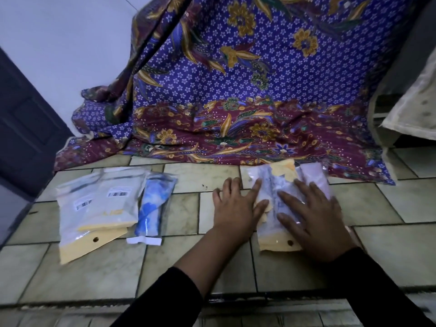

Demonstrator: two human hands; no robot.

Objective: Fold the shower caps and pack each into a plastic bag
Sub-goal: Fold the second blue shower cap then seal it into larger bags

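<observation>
Packed bag (273, 197) pressed under flat left hand (236, 206), right hand (313, 215).

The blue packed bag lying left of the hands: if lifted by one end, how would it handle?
Probably floppy: the blue packed bag shows soft, crumpled filling under thin clear film, so it would likely sag. Likely light for its size, since it lies fairly flat on the tiles. The glossy film may be slippery.

Dim, bluish indoor light; weak, soft shadows. Faint glare on the pressed plastic bag (273, 182). Wide-angle bending at the margins; slight overall blur.
</observation>
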